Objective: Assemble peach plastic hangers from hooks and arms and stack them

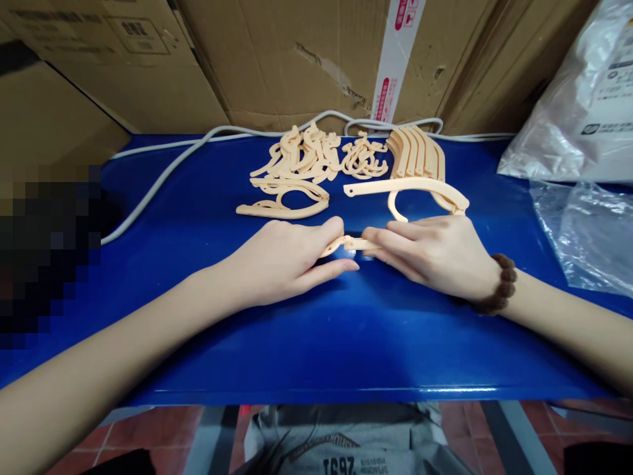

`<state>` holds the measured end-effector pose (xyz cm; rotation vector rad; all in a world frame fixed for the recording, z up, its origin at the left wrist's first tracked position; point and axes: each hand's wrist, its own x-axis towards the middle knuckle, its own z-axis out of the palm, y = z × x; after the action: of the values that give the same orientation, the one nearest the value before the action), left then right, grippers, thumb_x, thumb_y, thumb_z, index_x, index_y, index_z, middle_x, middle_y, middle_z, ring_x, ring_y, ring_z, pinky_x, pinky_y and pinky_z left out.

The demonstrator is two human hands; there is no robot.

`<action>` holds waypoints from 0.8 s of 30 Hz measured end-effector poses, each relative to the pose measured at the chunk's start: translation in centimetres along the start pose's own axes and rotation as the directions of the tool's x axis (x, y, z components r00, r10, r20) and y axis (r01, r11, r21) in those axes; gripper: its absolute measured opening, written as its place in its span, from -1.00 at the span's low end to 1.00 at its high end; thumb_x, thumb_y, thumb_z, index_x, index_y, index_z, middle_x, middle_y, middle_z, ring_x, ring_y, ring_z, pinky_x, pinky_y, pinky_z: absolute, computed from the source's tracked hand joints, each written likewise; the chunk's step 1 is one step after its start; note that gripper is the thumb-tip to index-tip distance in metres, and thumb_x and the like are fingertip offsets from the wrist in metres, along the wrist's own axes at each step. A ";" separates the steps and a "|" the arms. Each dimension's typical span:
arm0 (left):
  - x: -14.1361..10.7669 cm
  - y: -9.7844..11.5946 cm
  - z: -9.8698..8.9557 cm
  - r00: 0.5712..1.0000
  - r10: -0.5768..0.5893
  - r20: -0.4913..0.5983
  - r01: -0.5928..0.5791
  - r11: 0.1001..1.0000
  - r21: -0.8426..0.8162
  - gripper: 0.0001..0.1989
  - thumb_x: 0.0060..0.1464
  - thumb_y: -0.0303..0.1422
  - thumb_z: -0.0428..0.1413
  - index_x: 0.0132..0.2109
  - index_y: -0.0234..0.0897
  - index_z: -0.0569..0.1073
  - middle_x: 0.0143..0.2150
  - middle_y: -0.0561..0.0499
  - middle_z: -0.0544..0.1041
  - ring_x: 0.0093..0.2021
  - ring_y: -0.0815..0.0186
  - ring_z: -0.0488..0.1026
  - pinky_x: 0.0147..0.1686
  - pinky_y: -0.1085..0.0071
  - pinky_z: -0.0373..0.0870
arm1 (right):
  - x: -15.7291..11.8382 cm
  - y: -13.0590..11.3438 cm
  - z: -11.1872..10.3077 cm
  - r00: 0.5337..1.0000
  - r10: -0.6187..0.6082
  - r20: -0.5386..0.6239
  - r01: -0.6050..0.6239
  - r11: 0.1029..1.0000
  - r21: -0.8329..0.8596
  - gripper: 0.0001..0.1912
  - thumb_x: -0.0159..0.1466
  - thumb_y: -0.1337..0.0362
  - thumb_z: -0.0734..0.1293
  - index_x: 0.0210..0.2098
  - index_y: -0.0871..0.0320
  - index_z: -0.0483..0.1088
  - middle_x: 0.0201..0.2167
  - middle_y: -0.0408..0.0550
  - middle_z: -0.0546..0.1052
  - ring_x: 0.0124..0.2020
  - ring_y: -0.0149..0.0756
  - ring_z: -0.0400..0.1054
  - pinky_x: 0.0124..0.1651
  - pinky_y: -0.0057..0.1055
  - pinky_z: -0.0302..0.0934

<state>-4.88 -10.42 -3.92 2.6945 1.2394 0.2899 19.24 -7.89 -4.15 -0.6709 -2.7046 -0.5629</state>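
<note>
Over the blue table, my left hand [291,257] grips a small curved cream plastic hanger piece [332,248] between thumb and curled fingers. Its end meets a straight cream hanger arm [359,244], which the fingers of my right hand [430,254] pinch from the other side. Most of both parts is hidden by the fingers. Just beyond my right hand is a folding hanger [405,188] with a long arm and a hook; whether that hand touches it I cannot tell. Another folded hanger [287,210] lies beyond my left hand.
At the back of the table [316,349] lie a heap of curved arms [306,152], a pile of small hooks [364,158] and a neat row of arms [418,152]. A white cable [163,198] runs behind them, before cardboard boxes [306,59]. Plastic bags [568,112] lie right.
</note>
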 end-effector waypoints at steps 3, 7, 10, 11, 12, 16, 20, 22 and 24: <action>0.1 0.0 0.1 1.000 -0.008 -0.009 0.008 0.999 0.043 -0.65 0.34 -0.07 -0.07 -0.31 -0.24 0.22 -0.47 0.09 0.33 -0.55 0.34 0.24 -0.52 0.44 0.02 | 0.1 0.0 -0.2 1.000 -0.013 -0.012 0.013 1.000 0.005 -0.63 0.50 0.12 0.11 -0.13 0.13 0.49 -0.51 -0.21 0.52 -0.55 -0.47 0.33 -0.51 -0.39 -0.12; 0.1 0.0 0.2 1.000 0.022 -0.012 -0.021 0.994 0.108 -0.66 0.36 -0.07 -0.09 -0.23 -0.26 0.28 -0.48 0.08 0.37 -0.55 0.32 0.30 -0.54 0.45 0.06 | 0.1 -0.2 -0.3 0.999 -0.027 -0.033 0.027 1.000 0.001 -0.67 0.49 0.14 0.14 -0.13 0.14 0.49 -0.54 -0.22 0.49 -0.55 -0.46 0.34 -0.50 -0.39 -0.09; 0.1 0.1 0.5 0.998 0.048 -0.045 -0.035 0.967 0.251 -0.65 0.37 -0.09 -0.11 -0.21 -0.27 0.33 -0.50 0.06 0.40 -0.58 0.28 0.35 -0.59 0.45 0.01 | 0.1 -0.3 -0.3 1.000 -0.009 -0.009 0.009 0.999 0.039 -0.63 0.50 0.12 0.11 -0.14 0.13 0.50 -0.50 -0.21 0.53 -0.53 -0.46 0.36 -0.50 -0.39 -0.10; 0.0 0.2 0.6 0.995 0.064 -0.071 -0.039 0.950 0.311 -0.65 0.37 -0.10 -0.12 -0.22 -0.28 0.34 -0.51 0.05 0.40 -0.59 0.27 0.35 -0.60 0.44 -0.03 | 0.1 -0.3 -0.3 1.000 0.007 0.004 -0.007 0.998 0.064 -0.61 0.50 0.11 0.10 -0.14 0.13 0.50 -0.48 -0.20 0.55 -0.53 -0.46 0.37 -0.50 -0.38 -0.10; 0.0 0.2 0.7 0.991 0.087 -0.099 -0.045 0.930 0.365 -0.64 0.37 -0.12 -0.13 -0.23 -0.28 0.35 -0.53 0.04 0.40 -0.61 0.26 0.36 -0.62 0.43 -0.08 | 0.1 -0.4 -0.2 1.000 0.024 0.018 -0.025 0.995 0.092 -0.60 0.50 0.10 0.09 -0.14 0.12 0.50 -0.46 -0.20 0.56 -0.51 -0.46 0.38 -0.49 -0.38 -0.11; -0.1 0.2 1.1 0.961 0.204 -0.185 -0.093 0.872 0.480 -0.62 0.41 -0.20 -0.20 -0.25 -0.32 0.38 -0.55 0.02 0.40 -0.64 0.25 0.35 -0.66 0.42 -0.12 | 0.0 -0.5 -0.3 0.996 0.070 0.057 -0.080 0.975 0.209 -0.60 0.50 0.08 0.09 -0.11 0.13 0.49 -0.38 -0.18 0.61 -0.46 -0.44 0.44 -0.48 -0.41 -0.08; -0.1 0.4 0.9 0.940 0.264 -0.218 -0.111 0.838 0.534 -0.59 0.42 -0.26 -0.24 -0.26 -0.35 0.39 -0.56 0.03 0.38 -0.66 0.28 0.34 -0.67 0.41 -0.08 | -0.1 -0.4 -0.4 0.995 0.073 0.063 -0.088 0.955 0.282 -0.63 0.49 0.11 0.12 -0.08 0.13 0.49 -0.35 -0.16 0.62 -0.45 -0.42 0.45 -0.47 -0.43 -0.04; -0.2 0.7 0.7 0.945 0.263 -0.196 -0.115 0.825 0.553 -0.58 0.42 -0.27 -0.25 -0.27 -0.35 0.39 -0.55 0.02 0.38 -0.64 0.28 0.37 -0.67 0.41 -0.07 | 0.0 -0.2 -0.4 0.995 0.063 0.084 -0.086 0.945 0.315 -0.62 0.49 0.12 0.11 -0.05 0.15 0.49 -0.36 -0.11 0.62 -0.44 -0.40 0.45 -0.45 -0.44 -0.02; -0.2 1.0 0.5 0.960 0.242 -0.140 -0.123 0.815 0.566 -0.58 0.42 -0.28 -0.26 -0.27 -0.34 0.40 -0.52 -0.01 0.41 -0.59 0.27 0.41 -0.66 0.39 -0.07 | 0.1 -0.1 -0.4 0.992 0.053 0.112 -0.091 0.924 0.371 -0.60 0.49 0.12 0.10 -0.05 0.16 0.51 -0.37 -0.09 0.62 -0.44 -0.39 0.45 -0.42 -0.45 0.02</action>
<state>-4.17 -11.20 -4.17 3.3747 1.2724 0.2725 19.23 -8.07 -3.82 -0.7024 -2.7506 0.0149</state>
